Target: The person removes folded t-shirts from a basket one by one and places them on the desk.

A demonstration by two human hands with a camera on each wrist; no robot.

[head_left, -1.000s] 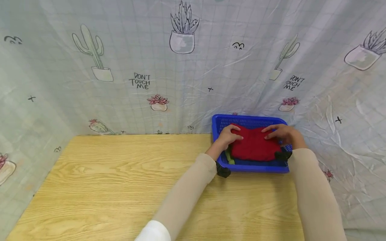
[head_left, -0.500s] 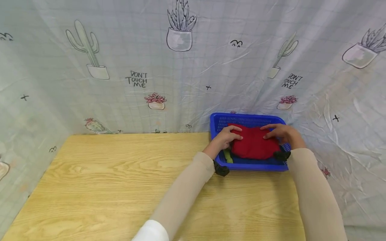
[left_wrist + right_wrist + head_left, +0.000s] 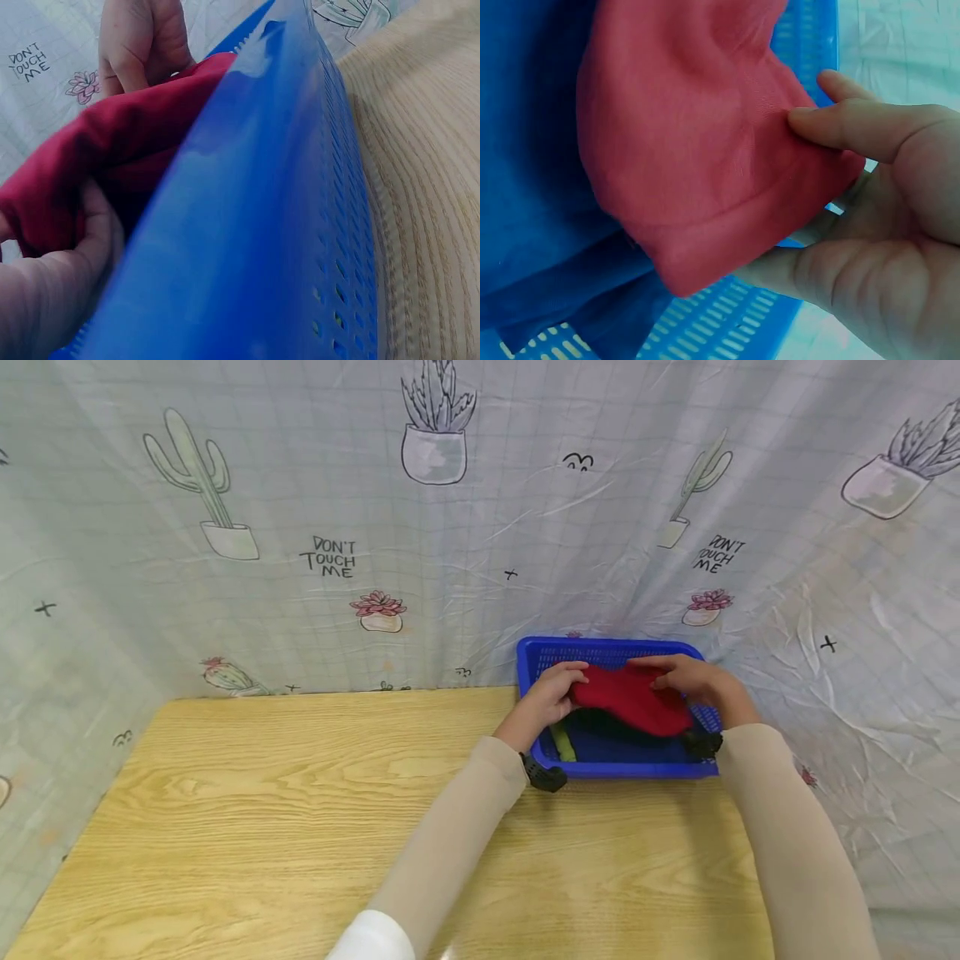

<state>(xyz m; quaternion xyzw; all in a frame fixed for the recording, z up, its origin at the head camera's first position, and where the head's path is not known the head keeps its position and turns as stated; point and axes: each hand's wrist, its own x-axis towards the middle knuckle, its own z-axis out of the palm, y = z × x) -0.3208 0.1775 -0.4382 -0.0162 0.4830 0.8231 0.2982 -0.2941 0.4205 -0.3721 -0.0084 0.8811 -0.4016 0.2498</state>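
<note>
A folded red cloth [image 3: 626, 697] is held up at a slant over the blue plastic basket [image 3: 622, 771]. My left hand [image 3: 553, 692] grips its left end; in the left wrist view, the thumb and fingers fold round the fabric behind the basket wall [image 3: 225, 217]. At the other end my right hand [image 3: 688, 681] pinches the cloth, thumb on top and fingers beneath, as the right wrist view shows. Under the red cloth lies dark blue fabric [image 3: 532, 180] inside the basket. A yellow-green item [image 3: 562, 743] sits along the basket's left side, partly covered.
The basket stands at the back right of a wood-grain table [image 3: 300, 810]. Right behind it hangs a pale curtain [image 3: 480, 543] printed with cacti, which also covers both sides. Black straps with small devices [image 3: 546, 774] are on the wrists.
Both hands have raised the red cloth, and its near edge has lifted and tilted away from the basket's front. More of the dark blue fabric below shows. The head view has shifted slightly.
</note>
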